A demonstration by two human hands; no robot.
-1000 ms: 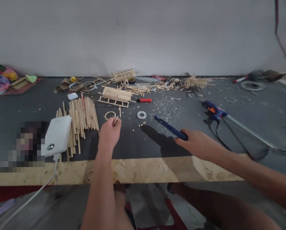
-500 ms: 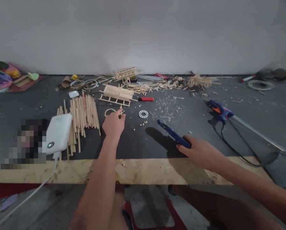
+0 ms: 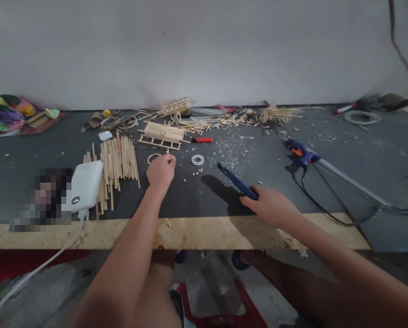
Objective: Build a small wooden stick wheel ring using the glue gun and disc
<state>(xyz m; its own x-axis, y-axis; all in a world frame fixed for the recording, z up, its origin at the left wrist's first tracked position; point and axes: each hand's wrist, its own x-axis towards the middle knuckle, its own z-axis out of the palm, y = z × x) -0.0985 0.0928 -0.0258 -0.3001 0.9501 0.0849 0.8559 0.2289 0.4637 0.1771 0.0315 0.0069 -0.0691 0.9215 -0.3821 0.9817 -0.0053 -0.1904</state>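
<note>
My left hand [image 3: 160, 174] is over the table at centre left, fingertips pinched together. What they hold, if anything, is too small to make out. Just behind it lies a thin wooden ring [image 3: 150, 158], partly covered by the hand. My right hand [image 3: 275, 205] grips a long dark blue tool [image 3: 237, 181], whose kind I cannot tell. The tool points up and left, raised above its shadow. Between the hands lie a white ring with holes [image 3: 193, 160] and several short stick pieces [image 3: 196, 172]. A slatted wooden stick frame [image 3: 164, 131] sits behind my left hand.
Thin wooden sticks [image 3: 117, 161] lie left beside a white power bank [image 3: 86, 184] with a cable. A red-handled cutter [image 3: 203, 140] is mid-table. A blue glue gun [image 3: 302, 154] and its cord lie right. Small wooden carts [image 3: 277, 113] and scraps line the back.
My left fingers have curled in from a reaching pose to a pinch near the wooden ring. My right hand still holds the blue tool. The view has shifted slightly.
</note>
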